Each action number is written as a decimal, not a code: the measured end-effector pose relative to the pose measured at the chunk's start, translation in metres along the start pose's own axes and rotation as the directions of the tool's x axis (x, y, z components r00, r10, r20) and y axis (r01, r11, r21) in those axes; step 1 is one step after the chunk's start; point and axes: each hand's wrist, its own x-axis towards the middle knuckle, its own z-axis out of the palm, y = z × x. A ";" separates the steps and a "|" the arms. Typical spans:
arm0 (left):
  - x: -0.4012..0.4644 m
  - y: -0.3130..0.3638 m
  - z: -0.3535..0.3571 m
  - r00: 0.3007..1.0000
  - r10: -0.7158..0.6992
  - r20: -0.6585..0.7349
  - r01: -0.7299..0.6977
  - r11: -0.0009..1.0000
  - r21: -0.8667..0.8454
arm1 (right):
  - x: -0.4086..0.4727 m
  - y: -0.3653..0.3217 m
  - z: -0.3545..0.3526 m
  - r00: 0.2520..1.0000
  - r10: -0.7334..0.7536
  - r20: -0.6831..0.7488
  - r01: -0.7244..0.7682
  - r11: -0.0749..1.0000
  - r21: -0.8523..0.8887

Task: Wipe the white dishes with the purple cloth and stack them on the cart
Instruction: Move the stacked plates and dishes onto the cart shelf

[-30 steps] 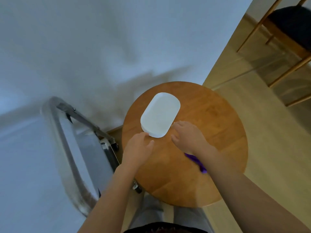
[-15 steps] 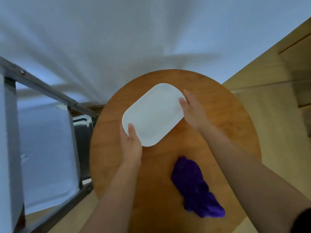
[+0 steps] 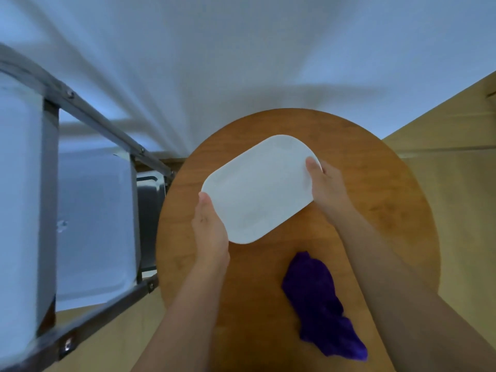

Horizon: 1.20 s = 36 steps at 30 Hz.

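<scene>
Hands (image 3: 212,232) around white oblong dish (image 3: 259,187)

In front of you stands a round brown wooden desk (image 3: 375,183) against a plain white wall (image 3: 241,49), with pale wooden flooring (image 3: 461,183) stretching off to your right beside it.

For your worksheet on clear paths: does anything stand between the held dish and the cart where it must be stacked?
Nothing visible. Both hands hold the dish over the table; the cart lies left, the cloth nearer the person.
</scene>
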 end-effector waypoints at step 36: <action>0.011 0.182 -0.509 0.957 0.291 0.009 -0.290 0.954 0.079 | -0.313 -0.217 0.323 0.971 -0.080 0.224 0.053 0.991 0.121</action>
